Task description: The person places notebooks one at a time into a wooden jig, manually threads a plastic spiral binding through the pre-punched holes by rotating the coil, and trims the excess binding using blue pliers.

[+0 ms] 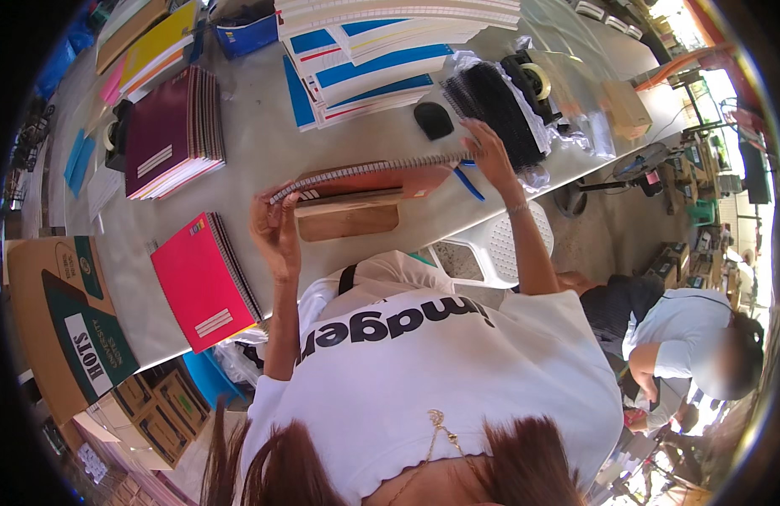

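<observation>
At the left edge, a cardboard box [57,320] stands beside the desk [255,152]. On the desk near it lies a red notebook [203,282], flat, its wire spine on the right side. Further back sits a stack of maroon notebooks [171,135].

The spiral notebook [369,179] is held above a wooden block [348,221] near the desk's front edge. Its long axis runs left to right, rising slightly toward the right; the wire spine faces away from the person, along the upper edge.

The left hand [274,229] is raised with the forearm upright, fingers closed on the notebook's left end: a narrow grip holding that corner. The right hand [487,152] reaches forward with the arm extended, fingertips resting on the right end of the spine; whether it clamps the notebook cannot be told. The notebook thus spans between the two hands.

A blue pen [468,181] lies just below the right hand. Behind it are a bundle of black binding coils [495,105] and a tape dispenser [529,80]. At the far right, another person [689,337] in a white shirt bends over.
</observation>
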A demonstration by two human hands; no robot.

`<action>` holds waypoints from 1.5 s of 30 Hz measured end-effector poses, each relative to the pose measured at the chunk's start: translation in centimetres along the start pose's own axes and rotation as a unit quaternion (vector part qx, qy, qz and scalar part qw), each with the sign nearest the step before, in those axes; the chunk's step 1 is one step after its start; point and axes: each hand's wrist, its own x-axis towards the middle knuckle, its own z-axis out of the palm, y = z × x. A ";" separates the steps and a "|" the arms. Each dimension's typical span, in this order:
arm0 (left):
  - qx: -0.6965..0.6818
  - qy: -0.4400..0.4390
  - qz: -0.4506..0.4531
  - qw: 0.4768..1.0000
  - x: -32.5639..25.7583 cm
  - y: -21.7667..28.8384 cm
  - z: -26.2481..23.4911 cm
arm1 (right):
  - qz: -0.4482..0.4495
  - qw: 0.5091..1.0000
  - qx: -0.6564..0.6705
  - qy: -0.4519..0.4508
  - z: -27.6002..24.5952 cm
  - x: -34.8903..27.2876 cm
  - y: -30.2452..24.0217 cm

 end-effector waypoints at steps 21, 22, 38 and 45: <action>-0.016 -0.026 -0.067 0.997 -2.5 3.7 -0.6 | -0.051 0.994 0.094 0.008 0.7 -4.7 -24.5; -0.024 -0.028 -0.054 0.998 -2.4 3.4 -0.5 | -0.067 0.991 0.113 -0.011 1.1 -4.3 -25.6; -0.059 -0.040 -0.074 0.995 -2.2 3.3 -0.7 | -0.079 0.992 0.091 -0.032 5.1 -3.5 -28.4; 0.011 -0.026 -0.057 0.998 -2.5 4.0 -0.5 | -0.066 0.992 0.083 -0.064 4.8 -3.4 -28.4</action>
